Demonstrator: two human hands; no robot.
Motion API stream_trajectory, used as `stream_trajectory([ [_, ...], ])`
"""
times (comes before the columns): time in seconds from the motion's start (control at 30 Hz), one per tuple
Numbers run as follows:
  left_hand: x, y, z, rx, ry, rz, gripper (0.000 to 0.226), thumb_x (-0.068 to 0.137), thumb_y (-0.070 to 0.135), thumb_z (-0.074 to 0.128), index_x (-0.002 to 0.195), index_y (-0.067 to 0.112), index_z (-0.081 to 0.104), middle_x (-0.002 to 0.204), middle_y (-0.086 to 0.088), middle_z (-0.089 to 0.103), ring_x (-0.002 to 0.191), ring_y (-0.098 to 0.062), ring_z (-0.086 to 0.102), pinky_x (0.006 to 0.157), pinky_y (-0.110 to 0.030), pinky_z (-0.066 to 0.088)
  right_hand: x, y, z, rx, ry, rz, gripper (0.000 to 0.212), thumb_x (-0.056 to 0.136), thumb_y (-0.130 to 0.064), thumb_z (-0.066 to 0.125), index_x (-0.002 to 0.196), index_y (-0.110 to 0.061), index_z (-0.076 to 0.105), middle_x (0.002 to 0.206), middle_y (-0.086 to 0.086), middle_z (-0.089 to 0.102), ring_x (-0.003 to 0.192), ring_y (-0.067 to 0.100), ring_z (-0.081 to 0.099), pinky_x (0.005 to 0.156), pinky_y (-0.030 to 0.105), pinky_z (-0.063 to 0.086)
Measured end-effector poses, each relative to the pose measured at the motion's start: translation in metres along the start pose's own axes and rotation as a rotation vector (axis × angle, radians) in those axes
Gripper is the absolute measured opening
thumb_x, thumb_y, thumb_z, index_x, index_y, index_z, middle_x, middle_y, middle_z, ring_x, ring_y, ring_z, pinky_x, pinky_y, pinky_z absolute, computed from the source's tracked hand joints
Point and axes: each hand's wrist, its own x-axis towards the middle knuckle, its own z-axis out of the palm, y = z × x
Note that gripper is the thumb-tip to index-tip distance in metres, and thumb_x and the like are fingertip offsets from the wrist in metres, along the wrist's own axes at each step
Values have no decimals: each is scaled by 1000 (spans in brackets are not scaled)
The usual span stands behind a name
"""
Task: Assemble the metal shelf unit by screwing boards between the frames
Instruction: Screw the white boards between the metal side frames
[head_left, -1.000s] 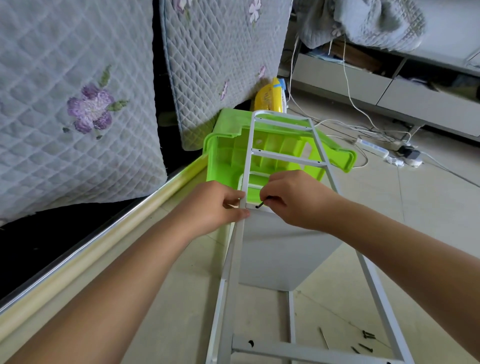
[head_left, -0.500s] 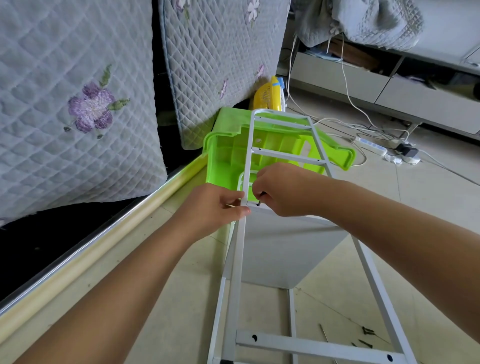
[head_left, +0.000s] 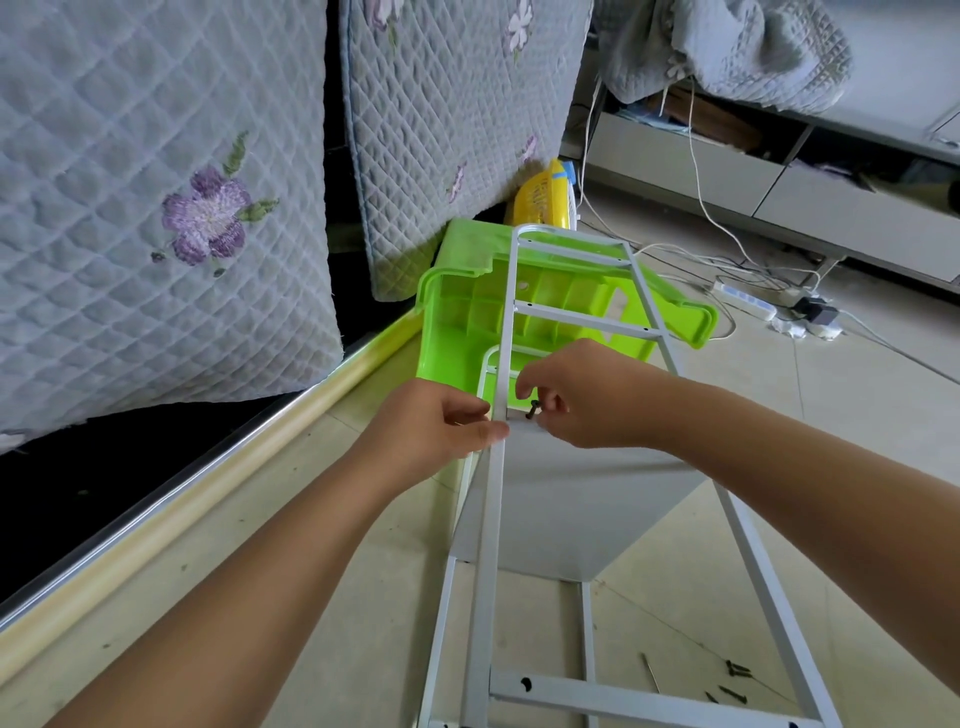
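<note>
From the head camera I see my left hand (head_left: 441, 421) pinching the frame (head_left: 496, 467) beside the board (head_left: 571, 509); my right hand (head_left: 576, 395) pinches 1 screw (head_left: 532, 410) at its hole. Next I'd seat and twist it.

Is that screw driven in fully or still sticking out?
Sticking out: the screw has its head and shank standing clear of the frame, pinched by the right hand.
</note>
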Motion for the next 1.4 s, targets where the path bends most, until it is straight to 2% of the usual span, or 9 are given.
stream_trajectory([
  [0.2, -2, 6, -2, 170, 2, 18, 48, 77, 26, 73, 120, 8, 61, 106, 5, 64, 96, -10, 62, 84, -24, 45, -23, 22, 1, 119, 86, 84, 31, 86, -8, 51, 115, -13, 61, 82, -3, 57, 79, 11, 49, 71, 20, 38],
  [0.4, -6, 39, 13, 663, 44, 292, 58, 85, 28, 64, 138, 16, 43, 144, -1, 42, 131, -15, 39, 102, -21, 28, -79, 73, 35, 368, 453, 389, 22, 85, 1, 54, 102, -1, 68, 98, 11, 67, 80, 11, 50, 77, 14, 39],
  [0.6, -12, 67, 84, 999, -290, 471, 63, 96, 44, 36, 147, 13, 19, 154, -2, 21, 141, -16, 21, 109, -28, 23, -129, 92, 85, 809, 588, 612, 27, 87, 9, 44, 96, -2, 67, 87, 4, 60, 82, 18, 56, 78, 30, 49],
  [0.73, -7, 72, 115, 1231, -356, 436, 65, 97, 46, 25, 148, 10, 10, 153, -9, 21, 139, -23, 24, 109, -34, 25, -157, 106, 154, 983, 361, 861, 25, 91, 2, 41, 100, 0, 64, 89, 7, 61, 72, 12, 55, 58, 14, 46],
  [0.87, -8, 75, 130, 1328, -319, 330, 57, 100, 39, 21, 146, 6, 15, 150, -13, 26, 136, -28, 28, 107, -39, 27, -170, 98, 237, 683, -232, 894, 26, 91, -15, 46, 109, -3, 60, 95, 7, 58, 81, 15, 50, 54, 16, 35],
  [0.97, -8, 77, 140, 1312, -303, 282, 54, 100, 37, 21, 141, 1, 22, 147, -17, 27, 137, -31, 25, 109, -42, 24, -172, 73, 287, 573, -402, 935, 21, 90, -21, 46, 107, -11, 54, 105, 9, 57, 93, 19, 54, 61, 21, 39],
  [1.13, -10, 68, 142, 1284, -275, 285, 60, 100, 37, 18, 147, 3, 2, 156, -14, 3, 144, -26, 2, 117, -41, 6, -174, 46, 304, 628, -295, 1079, 28, 94, -7, 34, 119, -8, 47, 120, 8, 54, 106, 22, 55, 75, 24, 40],
  [1.27, -9, 67, 136, 1245, -314, 297, 59, 101, 36, 17, 148, 6, -3, 157, -10, -5, 145, -22, -5, 116, -37, 0, -160, 65, 280, 668, -182, 1116, 7, 90, -2, 43, 90, -9, 43, 93, 5, 52, 89, 23, 50, 63, 26, 40],
  [1.4, -7, 68, 132, 1226, -272, 273, 58, 101, 35, 20, 147, 2, 6, 156, -13, 6, 144, -24, 6, 116, -37, 8, -138, 78, 217, 846, 293, 1187, 5, 95, -7, 32, 92, -5, 35, 87, 11, 48, 79, 24, 44, 67, 30, 35],
])
